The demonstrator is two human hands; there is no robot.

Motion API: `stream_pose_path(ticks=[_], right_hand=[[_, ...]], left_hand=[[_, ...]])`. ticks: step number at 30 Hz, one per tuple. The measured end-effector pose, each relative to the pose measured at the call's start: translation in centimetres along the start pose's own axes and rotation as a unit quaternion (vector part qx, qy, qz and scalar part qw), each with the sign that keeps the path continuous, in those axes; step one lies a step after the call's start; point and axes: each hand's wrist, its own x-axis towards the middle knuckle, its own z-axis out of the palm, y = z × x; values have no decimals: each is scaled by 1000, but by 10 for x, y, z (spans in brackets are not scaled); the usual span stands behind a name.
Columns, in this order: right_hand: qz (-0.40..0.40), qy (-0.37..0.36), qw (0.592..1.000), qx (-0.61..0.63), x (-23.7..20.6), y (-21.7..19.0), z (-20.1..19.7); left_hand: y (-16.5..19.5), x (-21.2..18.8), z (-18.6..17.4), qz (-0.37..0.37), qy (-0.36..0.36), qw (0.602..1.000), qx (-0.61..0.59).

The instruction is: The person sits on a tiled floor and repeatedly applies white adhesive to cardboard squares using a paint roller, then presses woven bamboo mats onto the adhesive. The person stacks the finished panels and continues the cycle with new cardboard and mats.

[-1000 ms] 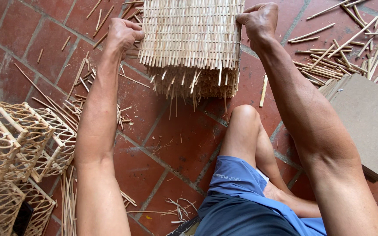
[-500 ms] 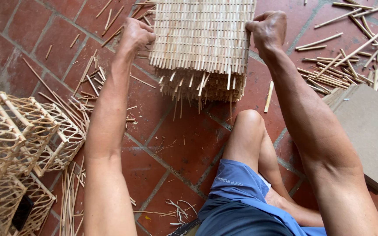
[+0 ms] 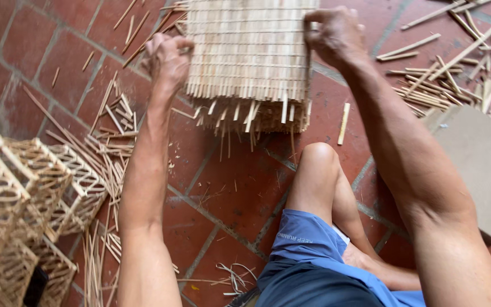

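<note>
Head view, looking down at a seated person working over a floor of square red-brown tiles [image 3: 223, 187] with pale grout lines. At centre top stands a woven bamboo panel [image 3: 248, 57], a pale straw-coloured block of thin flat slats packed closely side by side and crossed by fine horizontal bindings; its lower edge is ragged, with uneven slat ends hanging free just above the floor. The left hand [image 3: 169, 57] is curled closed against the panel's left edge, fingers pinching the outer slats. The right hand [image 3: 333, 35] is likewise closed on the panel's right edge near the top, knuckles raised and fingertips pressed into the weave. Both forearms run up from the lower frame, one on each side of a bent bare knee [image 3: 319, 159] above blue shorts [image 3: 313, 256]. At lower left lies a cluster of open lattice baskets [image 3: 24, 193], box-shaped frames of widely spaced bamboo strips, light tan and see-through. Loose bamboo sticks [image 3: 109, 125] are scattered between the baskets and the panel, and a further heap of sticks [image 3: 456, 74] lies at upper right; a single short stick [image 3: 344, 123] rests on the tile just right of the panel's lower corner. A flat grey-brown board [image 3: 478, 165] with a matt surface occupies the right edge.
</note>
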Motion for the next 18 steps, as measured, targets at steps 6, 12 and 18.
stream_pose_path(ticks=[6, 12, 18], right_hand=[[-20, 39, 967, 249, -35, 0, -16], [-132, 263, 901, 317, -168, 62, -38], [64, 497, 850, 164, -533, 232, -68]], left_hand=[[12, -21, -15, 97, -17, 995, 34], [33, -52, -25, 10, -24, 986, 164], [47, -90, -44, 47, -5, 981, 190]])
